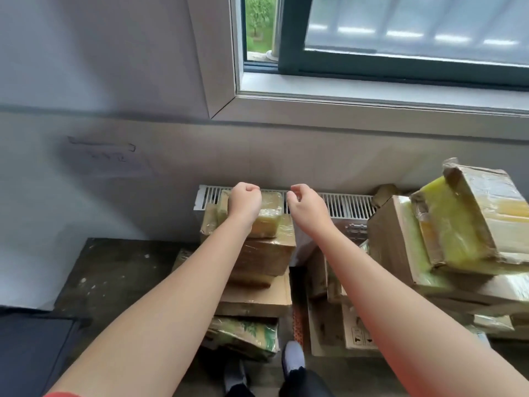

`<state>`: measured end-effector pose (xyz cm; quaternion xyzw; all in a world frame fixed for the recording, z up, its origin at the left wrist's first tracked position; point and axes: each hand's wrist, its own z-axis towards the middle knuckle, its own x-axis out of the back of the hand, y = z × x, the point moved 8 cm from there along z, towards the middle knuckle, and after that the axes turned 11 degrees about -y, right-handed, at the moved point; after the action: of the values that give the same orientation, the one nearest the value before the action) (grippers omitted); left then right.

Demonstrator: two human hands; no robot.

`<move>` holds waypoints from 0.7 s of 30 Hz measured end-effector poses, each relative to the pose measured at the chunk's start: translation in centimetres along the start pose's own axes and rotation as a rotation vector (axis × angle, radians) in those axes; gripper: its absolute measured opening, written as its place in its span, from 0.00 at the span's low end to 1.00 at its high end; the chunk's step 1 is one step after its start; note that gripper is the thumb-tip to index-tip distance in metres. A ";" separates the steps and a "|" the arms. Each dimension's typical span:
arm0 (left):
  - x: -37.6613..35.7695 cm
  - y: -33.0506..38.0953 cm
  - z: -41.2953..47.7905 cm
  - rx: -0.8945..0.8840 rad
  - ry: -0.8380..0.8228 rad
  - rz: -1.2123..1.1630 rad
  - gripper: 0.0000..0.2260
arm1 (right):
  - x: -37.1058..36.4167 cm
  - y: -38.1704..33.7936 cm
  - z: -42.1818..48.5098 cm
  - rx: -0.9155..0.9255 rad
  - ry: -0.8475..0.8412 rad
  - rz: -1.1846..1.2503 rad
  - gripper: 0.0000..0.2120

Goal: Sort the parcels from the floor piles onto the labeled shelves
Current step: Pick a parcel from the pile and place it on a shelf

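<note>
**Item 1, left hand** [244,200]: fingers curled down on the top parcel [270,213], seemingly hooked over its far edge.

**Item 2, right hand** [305,203]: fingers loosely curled, holding nothing, hanging over the radiator [346,206] just beside that parcel.

**Item 3, task goods:** the top parcel crowns my left stack [257,293], which stands against the radiator. A 2nd pile [458,224] sits to the right. No shelves in view.

**Risks, as I judge them:**
- The stack is narrow, with uneven layers. Dragging the top parcel toward me instead of lifting it could shift the box under it and tip the column onto my shoes [292,359].
- The wrapping looks like glossy tape, so a 1-handed hold may slip.
- The tilted box on the right pile already leans, and a bump from my right elbow could send it sliding.

**Room to move:**
- Behind: the wall and radiator close the far side.
- Right: the 2nd pile crowds that side, with only a slim gap between the 2 heaps.
- Left: bare dark floor [114,270].
- Best exit: up and back toward me.
</note>
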<state>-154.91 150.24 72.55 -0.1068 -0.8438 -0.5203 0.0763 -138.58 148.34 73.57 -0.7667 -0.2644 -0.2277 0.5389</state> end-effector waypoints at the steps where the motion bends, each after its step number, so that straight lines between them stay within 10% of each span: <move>1: 0.5 -0.5 0.4 0.007 0.015 0.008 0.12 | -0.7 0.2 0.5 -0.002 -0.019 -0.005 0.19; 21: 4.0 -9.4 3.4 0.273 0.106 0.162 0.19 | -6.7 7.9 5.8 -0.289 -0.237 0.137 0.23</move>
<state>-161.23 149.56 63.91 -0.1356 -0.8901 -0.3980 0.1761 -138.14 150.54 61.97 -0.8737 -0.2377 -0.1345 0.4025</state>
